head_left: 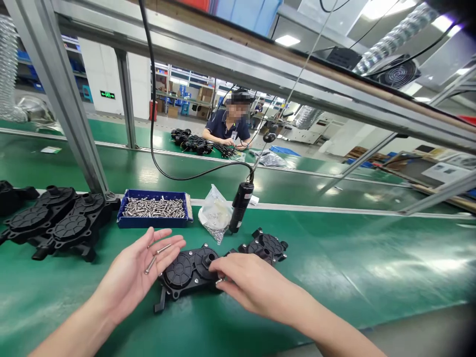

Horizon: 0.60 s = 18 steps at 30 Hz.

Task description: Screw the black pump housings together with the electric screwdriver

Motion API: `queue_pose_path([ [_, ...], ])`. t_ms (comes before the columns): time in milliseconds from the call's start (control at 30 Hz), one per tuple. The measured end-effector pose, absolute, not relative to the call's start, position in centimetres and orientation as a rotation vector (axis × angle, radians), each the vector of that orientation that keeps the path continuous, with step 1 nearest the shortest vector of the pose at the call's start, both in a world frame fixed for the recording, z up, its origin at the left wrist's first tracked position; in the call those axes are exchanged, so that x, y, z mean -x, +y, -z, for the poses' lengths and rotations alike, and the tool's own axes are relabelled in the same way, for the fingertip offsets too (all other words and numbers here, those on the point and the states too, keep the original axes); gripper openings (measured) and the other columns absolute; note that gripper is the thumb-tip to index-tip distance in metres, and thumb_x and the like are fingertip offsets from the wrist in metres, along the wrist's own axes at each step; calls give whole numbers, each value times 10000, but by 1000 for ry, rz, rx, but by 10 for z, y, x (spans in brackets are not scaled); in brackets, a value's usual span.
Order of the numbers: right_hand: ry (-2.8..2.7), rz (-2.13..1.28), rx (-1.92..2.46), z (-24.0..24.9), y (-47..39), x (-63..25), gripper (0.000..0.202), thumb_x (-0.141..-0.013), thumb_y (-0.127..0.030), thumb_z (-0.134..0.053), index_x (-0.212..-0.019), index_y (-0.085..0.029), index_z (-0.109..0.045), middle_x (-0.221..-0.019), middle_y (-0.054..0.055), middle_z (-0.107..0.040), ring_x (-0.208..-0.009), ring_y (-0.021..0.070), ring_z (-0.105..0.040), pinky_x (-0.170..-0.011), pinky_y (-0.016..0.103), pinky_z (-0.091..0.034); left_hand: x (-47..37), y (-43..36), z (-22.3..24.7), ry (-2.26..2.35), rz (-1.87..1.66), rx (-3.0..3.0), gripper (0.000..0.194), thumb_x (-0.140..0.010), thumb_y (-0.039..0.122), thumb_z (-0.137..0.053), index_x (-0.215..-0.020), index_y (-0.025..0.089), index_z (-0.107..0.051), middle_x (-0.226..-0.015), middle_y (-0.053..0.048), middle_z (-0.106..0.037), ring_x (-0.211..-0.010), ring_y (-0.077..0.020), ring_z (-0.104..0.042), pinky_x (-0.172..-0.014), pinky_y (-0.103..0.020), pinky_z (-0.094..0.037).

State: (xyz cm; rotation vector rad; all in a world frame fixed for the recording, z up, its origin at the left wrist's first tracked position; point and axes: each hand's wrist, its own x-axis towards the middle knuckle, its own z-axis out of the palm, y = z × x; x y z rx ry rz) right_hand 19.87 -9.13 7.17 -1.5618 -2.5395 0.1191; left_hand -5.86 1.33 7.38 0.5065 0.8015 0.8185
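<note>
My left hand [136,270] is palm up with its fingers spread, and a few loose screws [156,258] lie on it. My right hand [253,282] pinches a small screw [219,281] at the right end of a black pump-like housing [180,270], which lies on the green work surface between my hands. Several screws stand in the housing's rim. Another black housing [271,245] sits behind my right hand, partly covered by it. A blue box [154,223] holding many screws is behind my left hand.
A black electric screwdriver [241,206] hangs on a cable beside a clear bag [214,213] of small parts. More black housings [70,225] stand at the left. Metal posts [65,94] frame the bench. Across it, a person [228,126] handles cables.
</note>
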Motion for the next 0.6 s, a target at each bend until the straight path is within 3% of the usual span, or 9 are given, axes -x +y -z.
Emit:
queue_pose_path([
  [67,-2584,-9,1645,-73,-91,-195,292,-949,-216,-790,-1169,-199,-598,-863,16,-725,-752,234,-693,-623,338,-395,59,13,-74,795,-814,-516,465,-1040,330,-628,-1406,47,-589,-1362,-257,-704,-1295,-339,-687,-1021,-368,-665],
  [167,-2518,96,1679,-76,-85,-187,592,-836,-544,-892,-1187,-171,-597,-701,-16,-682,-588,228,-637,-534,344,-301,58,10,-74,760,-811,-510,482,-1050,361,-604,-1413,45,-573,-1368,-257,-700,-1305,-340,-680,-1035,-375,-658],
  [200,-2455,114,1615,-77,-80,-182,585,-846,-589,-863,-1163,-173,-602,-708,-19,-681,-581,214,-625,-532,343,-304,58,9,-74,745,-807,-504,489,-1056,375,-591,-1415,44,-566,-1367,-257,-700,-1307,-340,-679,-1037,-374,-655],
  [233,-2401,122,1510,-79,-75,-176,494,-912,-567,-809,-1143,-178,-608,-759,-11,-697,-614,199,-632,-549,338,-335,57,8,-75,732,-806,-500,500,-1062,394,-573,-1418,44,-558,-1364,-257,-701,-1305,-337,-681,-1037,-370,-652],
  [333,-2430,144,1066,-83,-55,-148,124,-1095,-287,-595,-1159,-187,-630,-1069,35,-738,-894,183,-675,-679,312,-445,55,6,-75,720,-779,-521,532,-1072,467,-521,-1420,66,-545,-1346,-235,-715,-1232,-325,-723,-916,-334,-676],
  [400,-2574,224,826,-84,-41,-126,153,-1101,-180,-513,-1154,-170,-656,-1139,49,-720,-1000,204,-643,-730,321,-467,54,5,-76,720,-755,-545,573,-1069,534,-487,-1409,77,-547,-1327,-223,-726,-1173,-327,-749,-844,-331,-673],
  [500,-2729,370,726,-85,-27,-99,198,-1074,-137,-492,-1015,-140,-681,-1005,63,-686,-915,233,-602,-728,360,-484,54,6,-76,717,-757,-554,621,-1076,587,-414,-1370,60,-561,-1275,-230,-745,-1156,-332,-755,-896,-348,-649],
  [600,-2768,392,738,-88,-20,-91,196,-1045,-116,-499,-963,-125,-678,-978,87,-669,-861,244,-593,-675,369,-491,56,7,-76,718,-819,-554,530,-1101,493,-405,-1325,46,-580,-1238,-240,-756,-1157,-311,-757,-951,-342,-629],
])
